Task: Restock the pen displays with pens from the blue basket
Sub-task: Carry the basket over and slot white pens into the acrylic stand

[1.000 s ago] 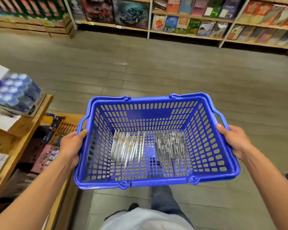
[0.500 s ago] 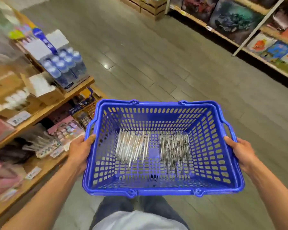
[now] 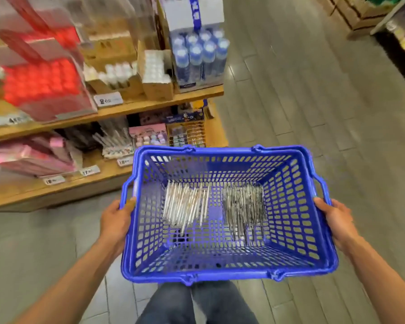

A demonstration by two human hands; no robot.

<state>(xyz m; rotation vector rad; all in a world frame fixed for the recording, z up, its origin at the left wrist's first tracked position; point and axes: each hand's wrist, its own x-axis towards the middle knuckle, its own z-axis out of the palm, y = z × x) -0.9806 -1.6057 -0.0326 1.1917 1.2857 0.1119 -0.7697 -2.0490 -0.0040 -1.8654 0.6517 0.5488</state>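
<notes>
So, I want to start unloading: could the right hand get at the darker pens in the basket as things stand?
Probably not yet: the right hand grips the basket rim, as does the left hand. The dark pens lie uncovered, so nothing else blocks them.

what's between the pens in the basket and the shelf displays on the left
Nothing visible blocks the way. The pens lie loose in the blue basket, which the left hand and right hand grip by its sides. Only open floor separates it from the wooden shelves.

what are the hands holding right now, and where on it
Both hold the blue basket by its side rims: left hand on the left rim, right hand on the right.
</notes>
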